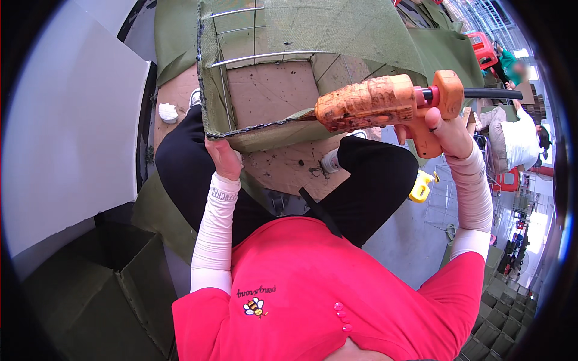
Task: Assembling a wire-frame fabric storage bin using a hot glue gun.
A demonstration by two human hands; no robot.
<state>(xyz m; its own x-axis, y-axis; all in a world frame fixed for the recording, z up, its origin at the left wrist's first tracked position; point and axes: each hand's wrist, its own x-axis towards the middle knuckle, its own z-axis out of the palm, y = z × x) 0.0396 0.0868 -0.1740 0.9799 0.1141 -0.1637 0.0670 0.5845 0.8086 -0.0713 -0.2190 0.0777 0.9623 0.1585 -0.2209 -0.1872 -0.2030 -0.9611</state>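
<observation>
Head view shows a green fabric piece on a wire frame (349, 27) in the upper middle of the picture, with a dark line of glue (201, 78) along its left and lower edges. Right of centre, the right hand (451, 133) is closed around the handle of an orange glue gun (367, 103), and a black stick (494, 93) comes out from its rear. The gun's tip is at the lower edge of the fabric; I cannot tell if they touch. Left of centre, the left hand (224, 159) is at the lower-left corner of the fabric; its fingers are partly hidden, so I cannot tell if they grip. Brown cardboard (274, 90) lies below.
</observation>
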